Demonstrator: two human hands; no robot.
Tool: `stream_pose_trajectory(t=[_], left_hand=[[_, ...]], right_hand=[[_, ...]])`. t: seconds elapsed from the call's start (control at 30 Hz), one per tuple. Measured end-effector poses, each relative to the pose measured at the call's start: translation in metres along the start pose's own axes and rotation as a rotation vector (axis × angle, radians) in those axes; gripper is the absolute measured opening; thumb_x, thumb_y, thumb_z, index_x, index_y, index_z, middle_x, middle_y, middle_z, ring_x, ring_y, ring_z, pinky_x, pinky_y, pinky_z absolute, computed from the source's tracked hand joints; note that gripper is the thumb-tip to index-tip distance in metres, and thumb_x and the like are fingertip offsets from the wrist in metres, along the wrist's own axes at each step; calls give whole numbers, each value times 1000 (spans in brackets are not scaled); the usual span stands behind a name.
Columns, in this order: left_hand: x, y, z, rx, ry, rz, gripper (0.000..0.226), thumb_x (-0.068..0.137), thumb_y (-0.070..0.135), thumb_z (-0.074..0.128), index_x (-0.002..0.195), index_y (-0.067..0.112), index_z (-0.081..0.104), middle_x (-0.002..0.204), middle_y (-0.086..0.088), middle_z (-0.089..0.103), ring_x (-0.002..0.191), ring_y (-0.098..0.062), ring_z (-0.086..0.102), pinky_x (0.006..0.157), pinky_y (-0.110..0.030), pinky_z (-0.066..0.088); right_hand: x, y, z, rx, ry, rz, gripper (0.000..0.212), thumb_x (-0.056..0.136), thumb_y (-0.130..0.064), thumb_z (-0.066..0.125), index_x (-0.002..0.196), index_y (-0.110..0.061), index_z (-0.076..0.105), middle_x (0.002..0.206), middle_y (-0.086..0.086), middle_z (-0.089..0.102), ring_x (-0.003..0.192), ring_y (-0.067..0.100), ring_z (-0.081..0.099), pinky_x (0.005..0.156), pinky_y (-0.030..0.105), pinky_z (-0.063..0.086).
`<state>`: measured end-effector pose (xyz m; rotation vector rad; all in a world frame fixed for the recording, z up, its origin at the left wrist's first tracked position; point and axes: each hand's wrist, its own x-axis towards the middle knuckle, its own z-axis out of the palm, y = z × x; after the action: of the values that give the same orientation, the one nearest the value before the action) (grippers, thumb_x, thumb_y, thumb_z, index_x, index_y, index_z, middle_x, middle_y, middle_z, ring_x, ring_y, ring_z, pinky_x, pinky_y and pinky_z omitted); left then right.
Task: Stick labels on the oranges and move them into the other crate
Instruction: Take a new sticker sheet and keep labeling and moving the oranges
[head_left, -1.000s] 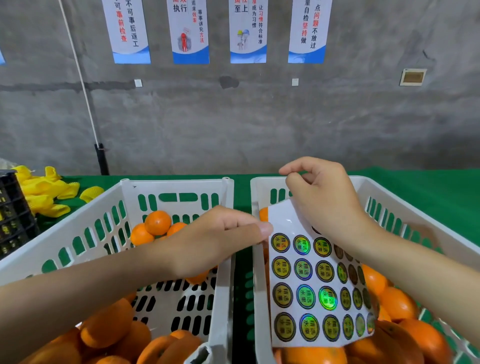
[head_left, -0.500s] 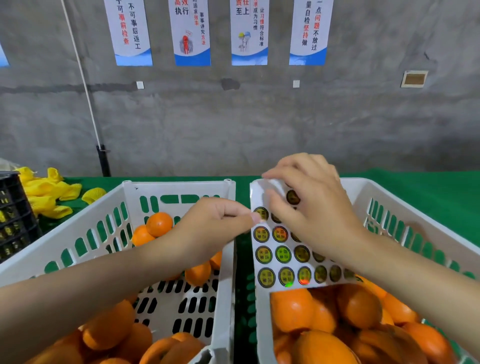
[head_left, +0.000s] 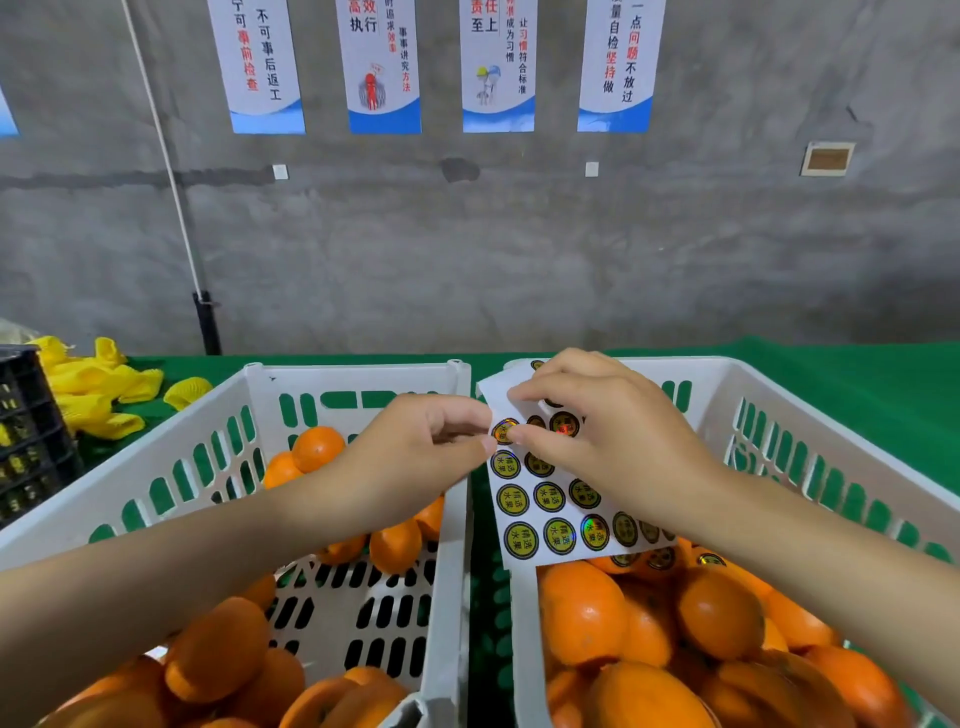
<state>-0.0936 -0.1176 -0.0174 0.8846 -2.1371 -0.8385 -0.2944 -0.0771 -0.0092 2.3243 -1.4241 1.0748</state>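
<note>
white slotted plastic crates (head_left: 358, 379); glossy holographic labels (head_left: 559, 535) on matt paper sheet (head_left: 535, 512); green cloth bench (head_left: 857, 384); rough concrete wall (head_left: 519, 249)

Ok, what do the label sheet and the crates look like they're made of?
Label sheet: probably glossy coated paper; it bends without creasing, and its round stickers shimmer like holographic foil. Crates: apparently rigid white moulded plastic, with slotted walls and a dull sheen.

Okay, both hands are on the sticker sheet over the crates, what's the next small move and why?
Probably lift the label free with the right hand while the left hand pinches the sticker sheet at its edge. The right fingers pinch at that label, and neither hand holds an orange yet.
</note>
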Motion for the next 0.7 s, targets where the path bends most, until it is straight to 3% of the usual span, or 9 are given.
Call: stream_pose_trajectory(t=[0.17,0.27,0.4,0.5,0.57,0.63,0.7], left_hand=[[-2,-1,2,196,-9,45,20,100,13,55,85,4,64,75,-20,53,66,-15,41,60,-26,36],[-3,-2,1,179,6,60,24,101,15,54,79,15,64,64,-6,49,60,-8,39,56,-23,34],[-1,-2,1,174,19,93,25,102,14,53,78,11,61,66,-12,46,59,-9,37,55,-24,33],[-1,-5,1,133,22,77,22,101,13,54,85,15,69,67,-8,54,59,-6,42,56,-20,37],[-2,-3,2,62,27,45,20,101,11,55,95,17,73,75,0,69,68,-5,59,65,-21,49],[-1,-2,3,-44,41,-10,23,100,6,55,104,17,75,92,3,78,88,-14,72,84,-34,58],[-1,-2,4,-123,51,-58,24,99,4,56,107,17,75,96,0,79,90,-38,69,92,-57,53]], right_hand=[[-3,-1,0,-48,25,-138,15,85,-23,77,99,-19,77,95,-4,66,89,22,59,68,41,52],[-4,-1,1,-32,65,-181,12,86,-21,74,97,-16,79,91,-2,69,85,22,62,65,41,53],[-3,-1,1,-21,89,-192,14,87,-22,69,93,-14,79,88,-1,70,82,23,64,64,44,54],[-4,-2,2,-17,85,-188,15,87,-23,67,91,-15,79,87,0,70,82,23,64,64,44,54],[-4,-1,3,-17,98,-180,14,86,-22,67,88,-15,79,85,0,70,80,23,64,63,43,55],[-5,-1,4,-22,100,-173,11,86,-19,68,86,-15,79,84,0,70,79,23,64,62,43,55],[-4,-2,4,-22,91,-164,8,86,-19,71,85,-15,78,84,-1,70,79,22,64,63,43,54]])
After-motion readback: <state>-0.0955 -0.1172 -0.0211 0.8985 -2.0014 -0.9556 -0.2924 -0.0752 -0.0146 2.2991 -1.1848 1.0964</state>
